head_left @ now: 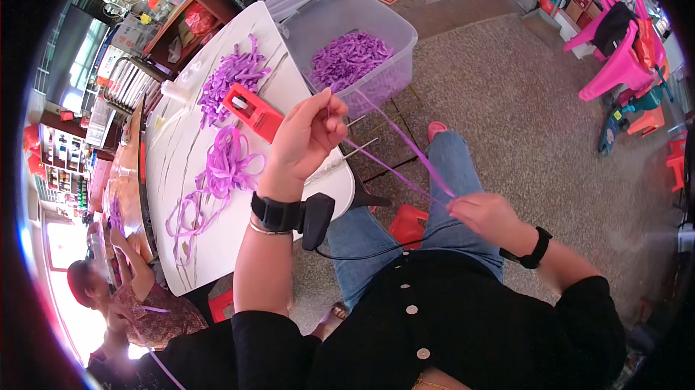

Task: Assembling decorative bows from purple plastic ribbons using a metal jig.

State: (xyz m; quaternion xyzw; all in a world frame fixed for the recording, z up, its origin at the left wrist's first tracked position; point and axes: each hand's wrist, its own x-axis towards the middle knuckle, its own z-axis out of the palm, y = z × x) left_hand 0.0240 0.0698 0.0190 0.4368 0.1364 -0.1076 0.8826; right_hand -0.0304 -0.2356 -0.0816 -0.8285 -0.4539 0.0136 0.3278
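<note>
My left hand [310, 135] is raised over the table edge, its fingers curled closed on a thin purple ribbon. Lower and to the right, my right hand [486, 218] pinches the same kind of purple ribbon [415, 150] over my lap. Two strands stretch between the hands' area: one reaches up toward the bin, the other toward my left hand. Just left of my left hand lies a red plastic dispenser-like tool [266, 125]. A loose heap of purple ribbon [230, 161] trails over the table, and a pile of purple knotted pieces [233, 80] sits behind it.
A translucent plastic bin [402, 37] holding many purple pieces [351, 57] stands beyond the white marbled table [281, 71]. At left, another person [145, 296] works with purple ribbon. A red stool [407, 225] is beneath me; a pink chair [622, 64] stands far right.
</note>
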